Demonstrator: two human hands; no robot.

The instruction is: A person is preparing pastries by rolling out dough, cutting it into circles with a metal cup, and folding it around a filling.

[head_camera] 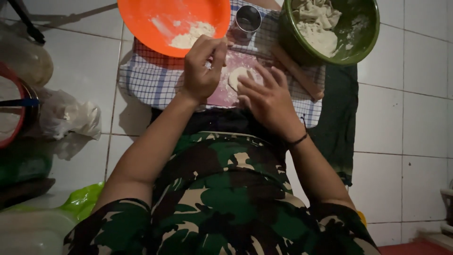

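A small pale dough disc [237,77] lies on a pinkish board [226,92] over a checked cloth [151,80]; the right hand [269,101] rests on it, fingers spread flat, gripping nothing. The left hand [202,71] hovers beside it, fingertips pinched together, though what they hold I cannot tell; beyond sit an orange plate [155,19] of flour, a metal cup [248,19] and a green bowl [365,35] of dough; a crumpled clear plastic bag [71,118] lies far left.

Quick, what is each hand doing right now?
Left hand: fingers pinched together above the pink board, by the orange plate; anything held cannot be told.
Right hand: open, fingertips on the small dough disc.
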